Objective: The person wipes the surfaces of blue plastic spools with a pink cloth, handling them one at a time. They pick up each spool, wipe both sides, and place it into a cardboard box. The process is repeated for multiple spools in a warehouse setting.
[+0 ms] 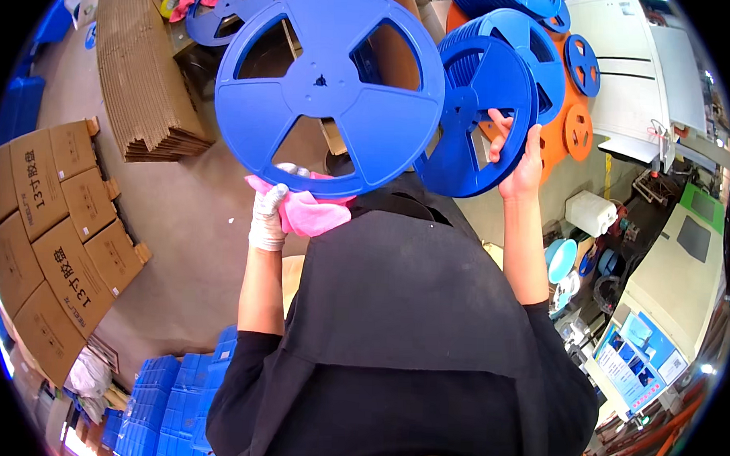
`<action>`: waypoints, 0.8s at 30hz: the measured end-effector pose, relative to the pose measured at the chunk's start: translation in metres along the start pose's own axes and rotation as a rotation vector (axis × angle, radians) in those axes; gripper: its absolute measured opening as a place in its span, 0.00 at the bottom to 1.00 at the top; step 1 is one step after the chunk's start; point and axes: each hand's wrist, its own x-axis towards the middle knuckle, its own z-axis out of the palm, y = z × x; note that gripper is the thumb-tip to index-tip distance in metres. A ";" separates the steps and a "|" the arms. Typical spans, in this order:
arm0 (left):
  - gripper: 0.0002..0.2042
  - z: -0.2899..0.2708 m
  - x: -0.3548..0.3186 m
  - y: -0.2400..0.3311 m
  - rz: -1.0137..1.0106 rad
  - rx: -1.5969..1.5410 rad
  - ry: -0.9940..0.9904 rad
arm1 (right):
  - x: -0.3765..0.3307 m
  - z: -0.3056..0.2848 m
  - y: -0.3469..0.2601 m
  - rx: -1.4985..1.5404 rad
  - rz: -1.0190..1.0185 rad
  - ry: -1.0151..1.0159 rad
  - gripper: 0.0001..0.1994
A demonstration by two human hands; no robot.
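Observation:
A large blue plastic reel [388, 140] with three cut-out windows is held up before me. My left hand [268, 216], in a whitish glove, grips its lower rim, with a pink cloth [317, 214] between the hand and the reel. On the right, my bare right hand [524, 171] is closed round the edge of a second blue reel [473, 174], fingers showing through its window. That reel is tilted and partly covered by the first one. Behind it stands a row of similar blue reels [541, 53].
An orange surface [573, 94] under the reels carries smaller blue and orange reels. Flattened cardboard [137, 67] is stacked at the far left, with closed cartons [64, 209] nearer. Blue crates [174, 398] stand lower left. A cream machine [661, 278] and a white jug [591, 213] are right.

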 end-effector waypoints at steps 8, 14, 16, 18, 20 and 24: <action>0.23 0.005 0.012 -0.007 0.000 -0.111 0.006 | -0.003 -0.006 0.000 0.033 0.027 -0.009 0.27; 0.23 0.005 0.016 -0.004 0.016 0.012 0.004 | -0.005 -0.015 0.002 0.050 0.014 0.007 0.26; 0.20 0.009 0.025 0.004 0.028 0.137 -0.023 | -0.008 -0.019 0.002 0.036 0.000 0.020 0.26; 0.18 0.014 0.039 0.004 0.037 0.252 -0.032 | -0.010 -0.023 0.002 0.028 -0.016 0.025 0.26; 0.15 0.021 0.064 -0.002 0.042 0.358 -0.026 | -0.013 -0.028 0.002 0.025 -0.034 0.025 0.26; 0.13 0.022 0.126 -0.035 0.060 0.557 0.030 | -0.019 -0.030 0.002 0.032 -0.054 0.063 0.26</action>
